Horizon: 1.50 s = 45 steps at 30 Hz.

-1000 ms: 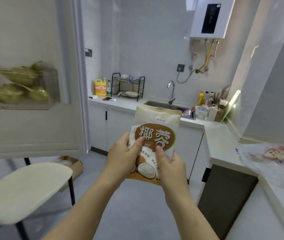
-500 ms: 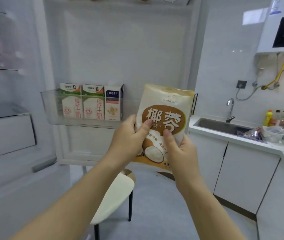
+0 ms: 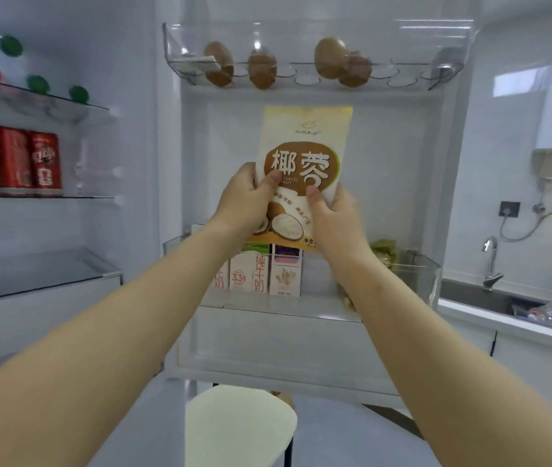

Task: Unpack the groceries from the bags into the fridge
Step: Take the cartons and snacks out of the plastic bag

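Note:
A cream and brown coconut packet (image 3: 305,153) is upright in front of the open fridge door (image 3: 402,183). My left hand (image 3: 244,200) grips its lower left side with the thumb on the front. My right hand (image 3: 333,217) grips its lower right side the same way. The packet hangs just above the door's middle shelf (image 3: 416,284), over the milk cartons (image 3: 257,273) standing there. A green packet (image 3: 384,252) lies at that shelf's right end, partly hidden by my right arm.
Brown eggs (image 3: 261,69) sit in the door's top rack. Red cans (image 3: 15,160) stand on a fridge shelf at left, with bottle caps (image 3: 36,84) above. A white stool (image 3: 240,429) stands below the door. The sink counter (image 3: 510,318) and tap (image 3: 490,261) are at right.
My view turned left from the kitchen to the fridge door. Both hands carried the packet up and forward, close above the door's middle shelf.

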### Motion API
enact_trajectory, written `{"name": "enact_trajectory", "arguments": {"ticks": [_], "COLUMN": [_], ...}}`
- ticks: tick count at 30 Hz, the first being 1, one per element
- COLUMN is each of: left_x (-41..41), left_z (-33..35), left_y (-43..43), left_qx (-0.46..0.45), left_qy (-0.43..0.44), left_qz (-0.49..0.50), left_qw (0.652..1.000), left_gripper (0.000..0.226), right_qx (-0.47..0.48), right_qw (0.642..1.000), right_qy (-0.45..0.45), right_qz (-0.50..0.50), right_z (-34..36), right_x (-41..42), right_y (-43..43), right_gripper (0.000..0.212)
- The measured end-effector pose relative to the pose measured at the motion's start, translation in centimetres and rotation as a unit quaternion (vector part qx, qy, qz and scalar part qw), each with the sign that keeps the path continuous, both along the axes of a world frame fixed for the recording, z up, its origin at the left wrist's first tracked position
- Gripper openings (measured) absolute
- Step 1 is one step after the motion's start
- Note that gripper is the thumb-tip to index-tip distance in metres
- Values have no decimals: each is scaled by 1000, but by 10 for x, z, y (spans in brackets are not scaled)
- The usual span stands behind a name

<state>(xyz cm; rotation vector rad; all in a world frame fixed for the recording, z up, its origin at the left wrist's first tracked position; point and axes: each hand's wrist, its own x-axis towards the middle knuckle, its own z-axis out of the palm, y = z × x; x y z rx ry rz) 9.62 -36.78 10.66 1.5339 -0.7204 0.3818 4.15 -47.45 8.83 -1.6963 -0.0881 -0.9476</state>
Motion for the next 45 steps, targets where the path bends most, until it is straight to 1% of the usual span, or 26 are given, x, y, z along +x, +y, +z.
{"name": "enact_trajectory", "arguments": {"ticks": [2, 4, 7, 8, 11, 14, 17, 19, 20, 22, 24, 26, 28, 33, 35, 37, 39, 41, 43, 45], "left_x": [16, 32, 52, 57, 67, 75, 82, 84, 85, 86, 87, 87, 86, 82, 81, 79, 78, 78, 76, 74], "left_z": [4, 2, -8, -11, -16, -17, -20, -22, -23, -23, -24, -25, -25, -28, -27, -27, -28, -31, -33, -34], "left_y": [8, 20, 38, 43, 53, 55, 56, 58, 59, 60, 60, 60, 60, 59, 58, 58, 58, 59, 59, 59], "left_qx": [7, 26, 73, 80, 75, 78, 83, 82, 75, 60, 42, 24, 20, 40, 51, 56, 69, 104, 124, 142], "left_qy": [22, 55, 83, 92, 138, 170, 164, 152, 147, 132, 113, 93, 73, 51, 49, 62, 53, 20, 2, -5], "left_qz": [7, 8, 19, 23, 29, 49, 84, 110, 120, 139, 160, 187, 218, 269, 274, 266, 259, 248, 225, 204], "left_qw": [1000, 998, 994, 992, 987, 981, 979, 979, 979, 980, 980, 978, 973, 961, 959, 960, 962, 963, 967, 969], "left_gripper": [11, 12, 12, 12, 14, 15, 20, 16, 12, 13, 22, 30, 32, 33, 35, 37, 26, 13, 10, 7], "right_qx": [-9, -30, -53, -62, -89, -87, -108, -137, -142, -140, -172, -166, -158, -164, -167, -167, -186, -201, -213, -231], "right_qw": [999, 994, 984, 980, 968, 960, 942, 926, 922, 919, 909, 907, 911, 932, 933, 935, 933, 933, 933, 929], "right_qy": [40, 101, 170, 186, 234, 265, 317, 350, 359, 367, 381, 386, 379, 322, 317, 314, 307, 297, 289, 285], "right_qz": [9, 12, 16, 19, 24, 29, 34, 27, 28, 24, 10, 23, 30, 15, 11, 2, -12, -29, -40, -48], "right_z": [7, 8, 6, 5, 2, 2, 4, 4, 4, 4, 3, 2, 0, -2, -3, -3, -3, -3, -5, -5], "right_x": [13, 25, 42, 47, 61, 70, 67, 69, 70, 72, 71, 70, 70, 65, 65, 63, 64, 64, 65, 65], "right_y": [5, 10, 19, 21, 29, 32, 33, 35, 36, 40, 42, 41, 40, 41, 40, 40, 40, 41, 40, 40], "right_gripper": [10, 10, 21, 21, 9, 9, 7, 7, 11, 22, 27, 24, 21, 7, 17, 19, 11, 16, 20, 14]}}
